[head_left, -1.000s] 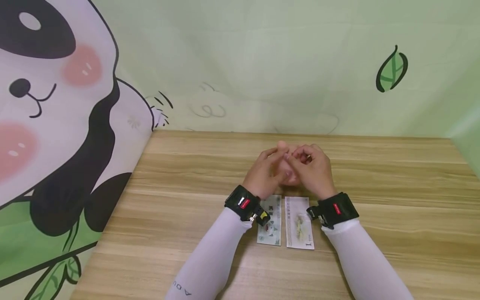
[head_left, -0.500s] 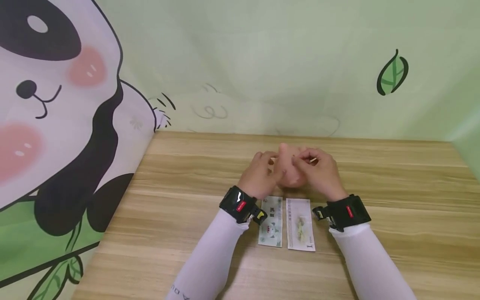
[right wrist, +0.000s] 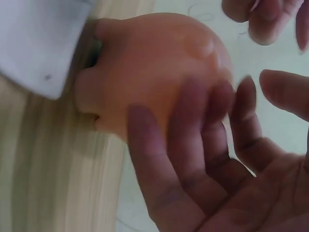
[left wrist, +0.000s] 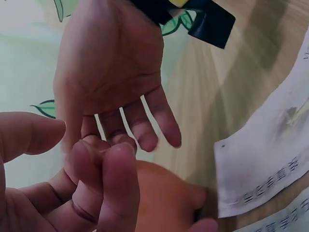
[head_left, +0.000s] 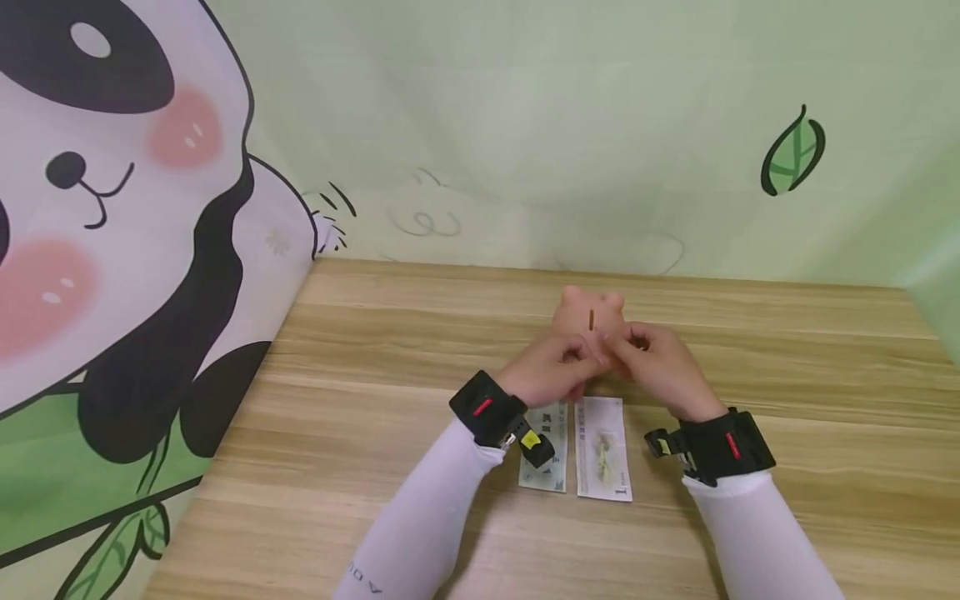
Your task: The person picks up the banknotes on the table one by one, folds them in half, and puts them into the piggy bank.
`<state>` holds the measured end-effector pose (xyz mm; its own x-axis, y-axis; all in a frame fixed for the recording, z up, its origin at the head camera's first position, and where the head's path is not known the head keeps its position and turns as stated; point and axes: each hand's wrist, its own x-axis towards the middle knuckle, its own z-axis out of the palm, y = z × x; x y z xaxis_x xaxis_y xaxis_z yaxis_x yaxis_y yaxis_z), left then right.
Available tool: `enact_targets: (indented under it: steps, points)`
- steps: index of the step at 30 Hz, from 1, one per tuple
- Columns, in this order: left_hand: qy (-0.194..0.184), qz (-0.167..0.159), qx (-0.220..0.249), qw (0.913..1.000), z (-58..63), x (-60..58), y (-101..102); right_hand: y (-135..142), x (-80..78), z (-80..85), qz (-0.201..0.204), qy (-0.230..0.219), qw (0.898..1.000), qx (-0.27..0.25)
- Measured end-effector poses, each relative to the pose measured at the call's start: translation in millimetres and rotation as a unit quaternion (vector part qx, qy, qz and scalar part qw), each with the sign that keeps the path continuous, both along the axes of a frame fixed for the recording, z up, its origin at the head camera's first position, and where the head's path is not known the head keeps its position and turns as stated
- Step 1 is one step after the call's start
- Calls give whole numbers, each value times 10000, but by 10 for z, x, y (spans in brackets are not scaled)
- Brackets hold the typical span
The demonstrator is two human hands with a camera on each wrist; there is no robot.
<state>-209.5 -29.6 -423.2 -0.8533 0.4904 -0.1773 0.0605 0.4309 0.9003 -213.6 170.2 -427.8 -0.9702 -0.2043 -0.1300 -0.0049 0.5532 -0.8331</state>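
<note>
A pinkish-orange piggy bank [head_left: 573,318] stands on the table with a narrow slot on its top. At its near side my left hand [head_left: 555,368] and right hand [head_left: 663,367] come close together, fingertips overlapping in the head view. The left wrist view shows loosely bent fingers on my left hand [left wrist: 82,198], with its thumb apart and nothing visible between them. Relaxed fingers of my right hand [right wrist: 217,188] spread in front of the piggy bank [right wrist: 149,63] in the right wrist view. The piggy bank's lower near side is hidden behind the hands.
On the wooden table [head_left: 360,350], nearer me, lie a pale 1-yuan banknote [head_left: 603,450] and a greenish banknote [head_left: 557,479], side by side. The left wrist partly covers the greenish one. A green printed backdrop [head_left: 525,167] rises behind the table, with a panda picture [head_left: 217,225] on the left.
Both hands have drawn back towards me from the piggy bank's sides and top. Its slot, covered before, now shows. The right wrist has shifted right; the banknotes stay put.
</note>
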Motion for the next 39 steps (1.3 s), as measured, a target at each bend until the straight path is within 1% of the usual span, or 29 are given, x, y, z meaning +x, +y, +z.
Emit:
enact_targets:
  steps: [4, 7, 9, 11, 16, 21, 24, 30, 33, 39]
  points:
    - [-94, 50, -235, 9997, -26, 13, 50, 73, 70, -32, 222, -152, 9994, 231]
    - [-141, 28, -252, 9996, -48, 13, 63, 105, 98, -51, 286, -271, 9989, 243]
    - [-178, 15, -225, 9996, -72, 9, 69, 110, 108, -60, 284, -354, 9988, 161]
    - [-186, 33, -184, 9997, -107, -1, 72, 92, 102, -77, 301, -503, 9983, -76]
    - [-161, -3, -76, 9998, -174, -18, 97, 46, 80, -138, 352, -746, 9957, -434]
    - [-108, -172, 87, 9998, -213, -40, 114, 45, 59, -184, 359, -770, 9954, -433]
    - [-46, -279, 106, 9995, -233, -50, 125, 58, 47, -207, 356, -787, 9948, -530]
    - [-130, -199, 107, 9997, -245, -36, 138, 80, 50, -233, 343, -845, 9929, -758]
    - [-115, -167, 63, 9998, -248, -32, 140, 81, 51, -235, 366, -825, 9922, -862]
    - [-86, -191, 93, 9997, -261, -30, 155, 90, 48, -250, 432, -680, 9925, -916]
